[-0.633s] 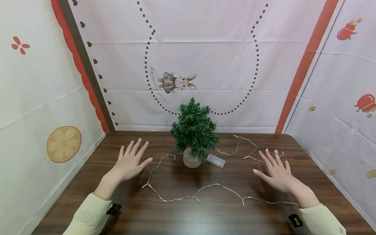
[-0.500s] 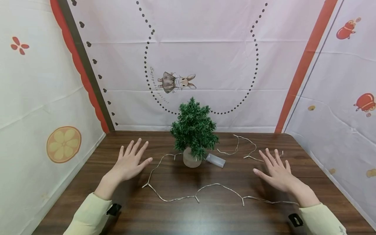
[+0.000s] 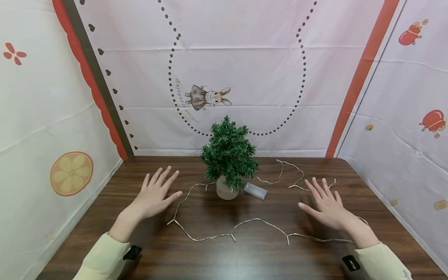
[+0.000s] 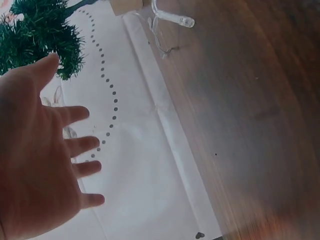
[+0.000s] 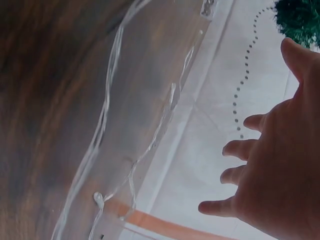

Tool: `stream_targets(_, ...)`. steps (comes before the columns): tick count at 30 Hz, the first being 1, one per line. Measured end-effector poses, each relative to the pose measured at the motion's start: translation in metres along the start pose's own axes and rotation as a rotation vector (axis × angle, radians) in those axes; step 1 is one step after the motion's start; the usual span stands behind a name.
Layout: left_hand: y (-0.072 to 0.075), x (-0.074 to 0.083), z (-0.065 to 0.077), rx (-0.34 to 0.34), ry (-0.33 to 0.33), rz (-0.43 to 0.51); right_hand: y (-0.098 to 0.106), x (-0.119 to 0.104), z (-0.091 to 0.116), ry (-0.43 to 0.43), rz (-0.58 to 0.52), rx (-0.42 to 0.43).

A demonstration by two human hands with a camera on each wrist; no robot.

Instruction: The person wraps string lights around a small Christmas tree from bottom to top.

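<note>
One table bears one green tree with one pale base and one clear box; how many strings the light wire makes is unclear; there are two hands, one left hand and one right hand, two sleeves, two black wrist pieces, and, printed on cloth, one rabbit, one orange slice, one four-petalled flower and two red figures

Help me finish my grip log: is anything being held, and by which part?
Nothing is held: the left hand and the right hand both have their fingers spread.
</note>
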State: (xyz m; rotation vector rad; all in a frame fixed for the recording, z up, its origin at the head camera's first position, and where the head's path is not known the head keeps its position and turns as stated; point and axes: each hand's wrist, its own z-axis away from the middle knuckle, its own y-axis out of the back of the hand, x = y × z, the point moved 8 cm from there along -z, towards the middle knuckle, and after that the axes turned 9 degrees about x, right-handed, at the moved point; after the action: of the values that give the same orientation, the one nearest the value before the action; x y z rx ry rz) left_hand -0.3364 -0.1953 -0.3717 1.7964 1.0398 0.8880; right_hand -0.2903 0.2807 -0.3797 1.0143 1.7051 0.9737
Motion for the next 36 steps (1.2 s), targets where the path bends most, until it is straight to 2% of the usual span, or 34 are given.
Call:
stream_targets(6,-0.002,0.014,0.005,0.001,-0.092,0.049,-0.007,-0.02,0.004,0.065,-0.012,0.0)
stream_targets(12,-0.008,0.027,0.009,-0.042,-0.156,0.123,-0.021,-0.041,0.008,0.128,-0.04,-0.032)
stream_targets(18,-0.014,0.032,0.013,-0.081,-0.238,0.182,-0.03,-0.065,0.007,0.26,-0.093,-0.009)
stream_targets(22,-0.016,0.036,0.016,-0.125,-0.287,0.232,-0.037,-0.074,0.007,0.263,-0.135,-0.067)
stream_targets(28,-0.021,0.039,0.021,-0.192,-0.303,0.299,-0.047,-0.084,0.007,0.243,-0.186,-0.159)
stream_targets(33,-0.023,0.041,0.024,-0.256,-0.312,0.352,-0.053,-0.094,0.007,0.307,-0.218,-0.198)
stream_targets(36,-0.026,0.041,0.025,-0.296,-0.329,0.378,-0.055,-0.098,0.007,0.362,-0.231,-0.192)
